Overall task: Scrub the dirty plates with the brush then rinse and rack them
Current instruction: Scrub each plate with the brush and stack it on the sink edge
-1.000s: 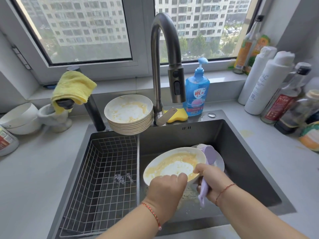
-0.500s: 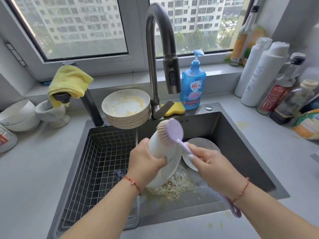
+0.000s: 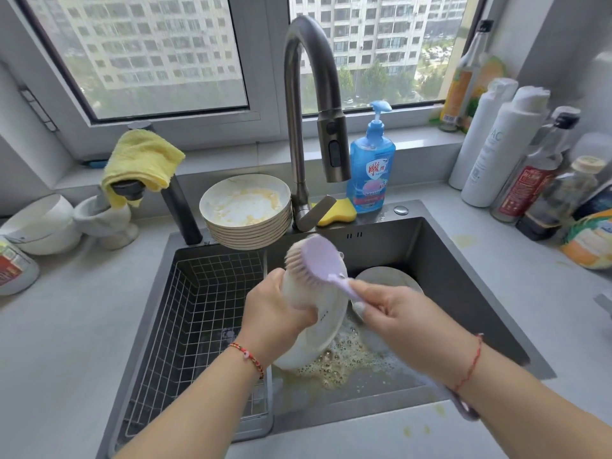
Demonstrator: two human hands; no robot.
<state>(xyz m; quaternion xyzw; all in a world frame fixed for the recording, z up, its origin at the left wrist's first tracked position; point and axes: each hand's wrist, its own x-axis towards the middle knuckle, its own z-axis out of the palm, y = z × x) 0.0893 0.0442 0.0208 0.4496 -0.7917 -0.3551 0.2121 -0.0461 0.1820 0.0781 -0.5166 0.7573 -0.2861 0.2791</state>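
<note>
Both hands meet: left [image 3: 276,309] grips plate [image 3: 318,326], right [image 3: 394,313] presses brush [image 3: 314,260].

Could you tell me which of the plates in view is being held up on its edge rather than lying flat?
The plate gripped by the left hand in the sink, underside toward the camera; the stacked plates and the plate on the sink floor lie flat.

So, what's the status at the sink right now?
Left hand gripping plate tilted over sink. Right hand holding brush, bristles on plate's back. Rack empty; nothing in the way.
</note>
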